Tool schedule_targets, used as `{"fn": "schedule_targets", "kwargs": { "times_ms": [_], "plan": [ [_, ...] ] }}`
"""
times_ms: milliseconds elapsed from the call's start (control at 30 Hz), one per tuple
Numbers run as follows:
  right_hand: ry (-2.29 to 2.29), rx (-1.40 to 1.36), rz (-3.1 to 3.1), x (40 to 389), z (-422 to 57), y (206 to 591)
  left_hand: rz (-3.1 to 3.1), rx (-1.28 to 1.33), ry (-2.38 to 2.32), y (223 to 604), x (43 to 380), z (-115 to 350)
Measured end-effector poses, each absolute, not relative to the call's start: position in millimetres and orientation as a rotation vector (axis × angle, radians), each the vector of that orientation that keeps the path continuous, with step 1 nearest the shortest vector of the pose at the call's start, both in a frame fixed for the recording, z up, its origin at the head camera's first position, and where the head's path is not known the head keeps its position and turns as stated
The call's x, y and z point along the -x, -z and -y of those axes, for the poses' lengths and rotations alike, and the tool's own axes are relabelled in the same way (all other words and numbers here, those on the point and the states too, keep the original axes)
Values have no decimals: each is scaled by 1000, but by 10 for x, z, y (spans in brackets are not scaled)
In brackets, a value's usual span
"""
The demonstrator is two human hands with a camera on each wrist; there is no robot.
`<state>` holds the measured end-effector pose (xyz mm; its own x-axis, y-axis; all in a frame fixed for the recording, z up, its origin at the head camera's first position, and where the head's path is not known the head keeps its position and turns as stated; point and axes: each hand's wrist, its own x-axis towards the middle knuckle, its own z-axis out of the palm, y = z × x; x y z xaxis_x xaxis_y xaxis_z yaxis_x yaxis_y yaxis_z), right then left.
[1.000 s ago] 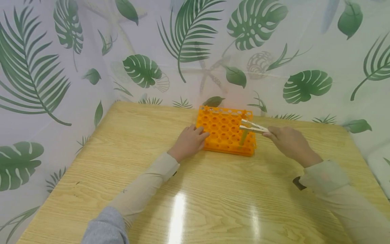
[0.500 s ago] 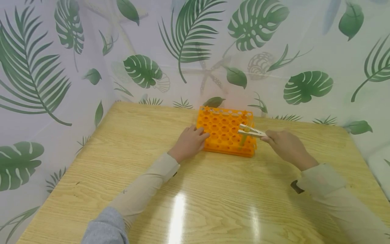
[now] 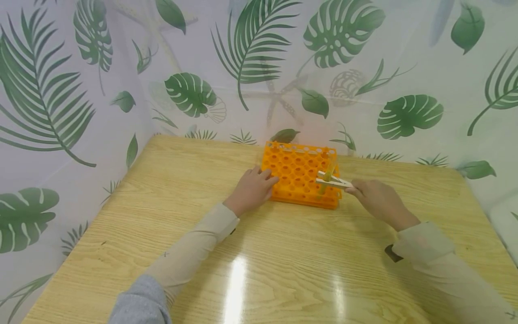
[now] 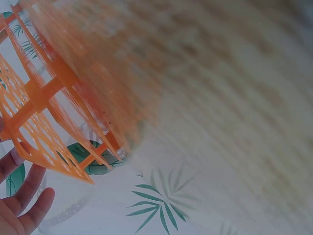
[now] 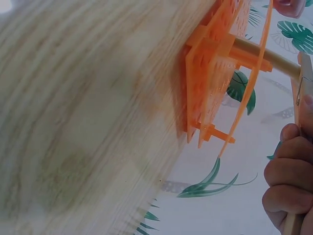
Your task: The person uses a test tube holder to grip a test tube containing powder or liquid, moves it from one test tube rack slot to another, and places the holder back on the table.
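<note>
An orange test tube rack stands on the table. My left hand holds its left end; in the left wrist view its fingers lie at the rack's edge, with the thumb not clearly seen. My right hand grips a wooden test tube clamp by its handle. The clamp's two arms lie either side of a test tube with yellowish contents, near the rack's right end. In the right wrist view the test tube runs from the rack up to the clamp.
The wooden table reaches toward me, with glare on its near part. A white leaf-printed curtain rises close behind the rack. A dark band shows at the right sleeve.
My right hand has moved a little down and left with the clamp. The clamp's arms now sit lower along the test tube, with tube showing above them. My left hand and the rack stay put.
</note>
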<state>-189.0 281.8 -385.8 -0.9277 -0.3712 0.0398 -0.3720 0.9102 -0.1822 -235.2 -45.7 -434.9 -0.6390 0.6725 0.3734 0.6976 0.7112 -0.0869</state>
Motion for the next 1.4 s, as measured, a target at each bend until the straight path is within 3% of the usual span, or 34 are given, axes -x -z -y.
{"fn": "schedule_targets", "kwargs": {
  "times_ms": [1400],
  "plan": [
    [-331, -680, 3033, 1876, -2809, 3983, 2503, 1060, 80, 4324, 2327, 456]
  ]
}}
